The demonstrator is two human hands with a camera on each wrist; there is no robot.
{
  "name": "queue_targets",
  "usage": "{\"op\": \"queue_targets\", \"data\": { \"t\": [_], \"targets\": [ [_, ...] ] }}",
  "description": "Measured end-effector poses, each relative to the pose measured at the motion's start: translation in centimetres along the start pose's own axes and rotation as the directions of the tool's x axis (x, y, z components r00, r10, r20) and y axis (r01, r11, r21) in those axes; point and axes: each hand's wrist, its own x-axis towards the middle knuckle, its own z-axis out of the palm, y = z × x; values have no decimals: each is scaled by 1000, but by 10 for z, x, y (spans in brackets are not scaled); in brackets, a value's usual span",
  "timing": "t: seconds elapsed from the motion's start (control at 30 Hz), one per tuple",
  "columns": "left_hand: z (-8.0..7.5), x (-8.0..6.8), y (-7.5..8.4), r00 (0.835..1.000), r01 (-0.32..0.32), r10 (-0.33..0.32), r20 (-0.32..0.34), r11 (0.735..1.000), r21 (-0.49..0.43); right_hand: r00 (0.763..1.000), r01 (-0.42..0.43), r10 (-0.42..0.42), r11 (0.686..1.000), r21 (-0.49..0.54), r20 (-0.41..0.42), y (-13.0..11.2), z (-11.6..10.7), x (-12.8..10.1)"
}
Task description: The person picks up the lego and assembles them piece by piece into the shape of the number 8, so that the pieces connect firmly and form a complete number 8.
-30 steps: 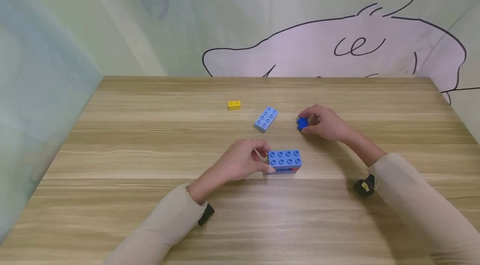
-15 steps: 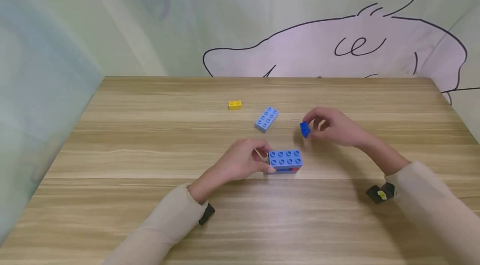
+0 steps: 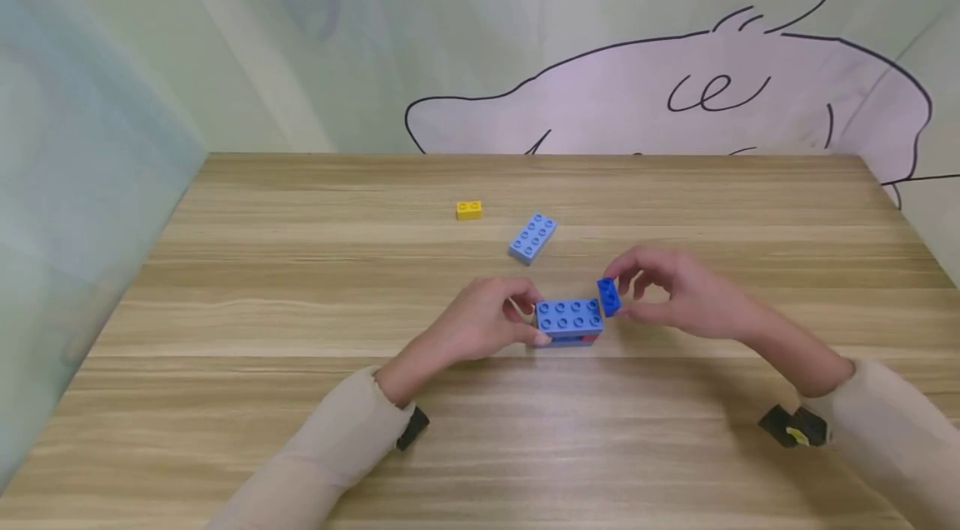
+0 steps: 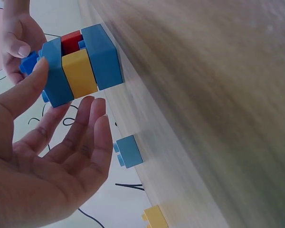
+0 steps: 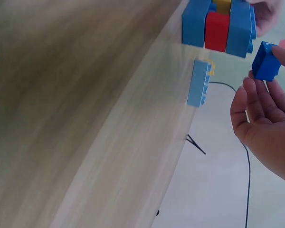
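My left hand (image 3: 480, 320) holds the left end of a layered stack of building bricks (image 3: 570, 317), thumb in front and fingers behind. In the left wrist view the stack shows a light blue top brick (image 4: 57, 71), a middle layer with a yellow brick (image 4: 80, 73) and a red brick (image 4: 71, 42), and a light blue bottom brick (image 4: 102, 57). Between thumb and fingertips my right hand (image 3: 678, 297) pinches a small dark blue brick (image 3: 609, 297), tilted, close by the stack's right end. In the right wrist view this brick is above the stack's studded top.
A loose light blue brick (image 3: 533, 238) with several studs lies behind the stack. Farther back to the left is a small yellow two-stud brick (image 3: 468, 211). The wooden table (image 3: 300, 263) ends at a wall with a line drawing (image 3: 675, 88).
My right hand has lifted the dark blue brick and brought it toward me, from beside the loose light blue brick to the stack's right end. The left hand and stack have stayed put.
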Motion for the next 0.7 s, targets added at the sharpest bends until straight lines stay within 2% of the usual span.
{"op": "queue_targets", "data": {
  "t": [0.37,0.7],
  "targets": [
    [0,0,0,1000,-13,13,-3,1000,2,997,10,-13,999,-45,-70,-5,16,-6],
    [0,0,0,1000,-10,10,-3,1000,-3,992,39,-47,997,-71,-118,-2,21,-7]
  ]
}}
